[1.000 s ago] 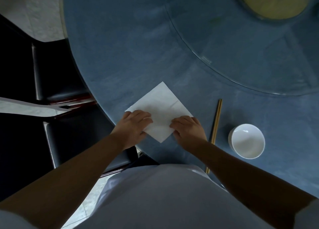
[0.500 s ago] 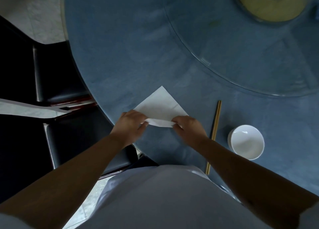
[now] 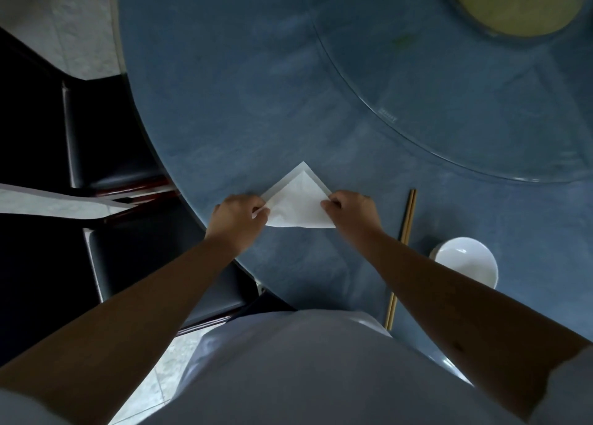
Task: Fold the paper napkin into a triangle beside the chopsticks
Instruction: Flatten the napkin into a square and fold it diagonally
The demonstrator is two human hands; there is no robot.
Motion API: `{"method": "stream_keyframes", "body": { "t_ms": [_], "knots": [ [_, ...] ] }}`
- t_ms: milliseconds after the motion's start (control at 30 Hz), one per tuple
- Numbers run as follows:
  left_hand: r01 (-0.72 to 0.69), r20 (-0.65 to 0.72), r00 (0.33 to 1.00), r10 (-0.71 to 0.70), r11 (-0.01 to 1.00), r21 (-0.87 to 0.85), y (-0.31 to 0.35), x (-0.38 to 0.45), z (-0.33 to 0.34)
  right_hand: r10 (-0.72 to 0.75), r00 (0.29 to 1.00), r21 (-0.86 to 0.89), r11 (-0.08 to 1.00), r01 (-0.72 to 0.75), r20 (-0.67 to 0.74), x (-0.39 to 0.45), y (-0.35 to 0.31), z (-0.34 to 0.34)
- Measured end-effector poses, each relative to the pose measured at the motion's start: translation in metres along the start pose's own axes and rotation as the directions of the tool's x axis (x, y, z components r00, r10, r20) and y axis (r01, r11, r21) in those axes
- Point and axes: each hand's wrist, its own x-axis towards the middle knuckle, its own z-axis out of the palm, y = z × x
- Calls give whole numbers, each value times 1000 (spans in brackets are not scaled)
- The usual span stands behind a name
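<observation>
A white paper napkin (image 3: 296,200) lies on the blue table (image 3: 244,113), folded over into a triangle whose tip points away from me. The upper layer sits a little short of the lower layer's far edges. My left hand (image 3: 239,217) pinches the triangle's left corner. At the right corner, my right hand (image 3: 351,211) pinches the paper between thumb and fingers. A pair of wooden chopsticks (image 3: 407,219) lies to the right of the napkin, partly hidden under my right forearm.
A white bowl (image 3: 465,262) stands right of the chopsticks. A glass turntable (image 3: 449,110) covers the table's far right, with a yellowish hub (image 3: 516,4) at the top. Black chairs (image 3: 109,155) stand at the table's left edge.
Both hands lifted the napkin's near corner and carried it away from me onto the far corner. The flat diamond is now a triangle. Both hands moved forward to its side corners.
</observation>
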Motion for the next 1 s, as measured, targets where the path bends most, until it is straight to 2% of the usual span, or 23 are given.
{"method": "stream_keyframes", "body": {
  "t_ms": [333,567,1000],
  "knots": [
    [59,-75,995,-68,992,-115,-1,10,3,77,995,-3,997,-77,-68,10,-5,-3],
    [92,-109,989,-101,992,-82,-2,14,3,63,996,-119,990,-70,-68,11,-8,-1],
    [134,-127,982,-139,990,-49,0,19,7,72,993,-117,990,-82,-90,14,-6,1]
  ]
}}
